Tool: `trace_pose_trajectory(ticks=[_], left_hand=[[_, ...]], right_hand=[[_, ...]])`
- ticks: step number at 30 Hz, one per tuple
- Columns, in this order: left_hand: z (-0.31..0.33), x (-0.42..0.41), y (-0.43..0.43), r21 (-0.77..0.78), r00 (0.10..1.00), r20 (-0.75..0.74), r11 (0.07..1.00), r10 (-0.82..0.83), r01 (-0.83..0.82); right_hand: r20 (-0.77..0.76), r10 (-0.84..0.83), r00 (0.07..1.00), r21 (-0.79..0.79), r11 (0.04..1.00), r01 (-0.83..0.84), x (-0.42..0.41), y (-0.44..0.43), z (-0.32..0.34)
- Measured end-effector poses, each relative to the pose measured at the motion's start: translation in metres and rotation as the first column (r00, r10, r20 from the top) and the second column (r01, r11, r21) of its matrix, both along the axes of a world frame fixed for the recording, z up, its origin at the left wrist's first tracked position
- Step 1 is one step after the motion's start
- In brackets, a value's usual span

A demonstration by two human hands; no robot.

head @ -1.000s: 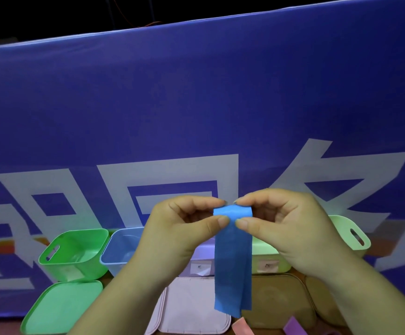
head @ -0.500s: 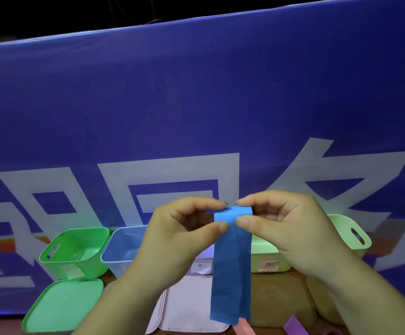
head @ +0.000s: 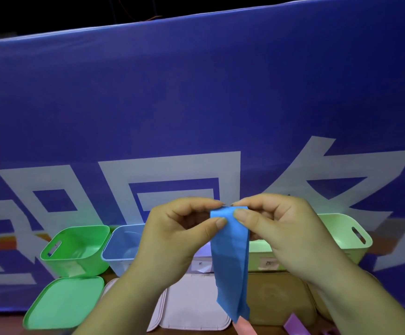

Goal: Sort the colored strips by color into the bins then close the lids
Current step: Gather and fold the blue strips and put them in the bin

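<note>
Blue paper kept its place between both hands in the head view. Compared with half a second before, only its hanging end had changed. The blue strip (head: 230, 257) no longer hung flat with a square bottom edge. Its lower part had creased lengthwise and narrowed to a slanted tip.

The left hand (head: 175, 240) and the right hand (head: 281, 233) had stayed where they were, raised in front of the row of bins. Each hand pinched the folded-over top of the strip between thumb and curled forefinger, and the two forefingers' tips almost met above it. From that fold the strip hung down in the air, crossing in front of a pale lid (head: 191, 303) and a tan lid (head: 276, 298).

On the table to the left stood an open green bin (head: 75, 250) with a green lid (head: 63, 303) lying flat in front of it. An open blue bin (head: 124, 247) stood just beside the green one. A light green bin (head: 341, 228) showed past the right wrist. A pink strip (head: 245, 328) and a purple strip (head: 295, 326) lay at the bottom edge. A blue banner (head: 196, 105) filled the background.
</note>
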State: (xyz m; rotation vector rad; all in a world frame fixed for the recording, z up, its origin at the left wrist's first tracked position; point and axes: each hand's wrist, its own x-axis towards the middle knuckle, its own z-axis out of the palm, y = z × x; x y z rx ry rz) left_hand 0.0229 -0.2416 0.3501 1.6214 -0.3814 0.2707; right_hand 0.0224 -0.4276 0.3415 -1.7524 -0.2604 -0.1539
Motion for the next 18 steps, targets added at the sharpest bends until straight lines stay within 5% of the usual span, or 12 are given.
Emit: trace_pose_trajectory(ticks=[18], left_hand=[[0.0070,-0.0064,-0.0006,-0.035,0.996,-0.092,0.999,-0.003,0.000]], right_hand=[[0.128,0.024,0.991,-0.018,1.000,-0.022,-0.0080,-0.0032,0.0033]])
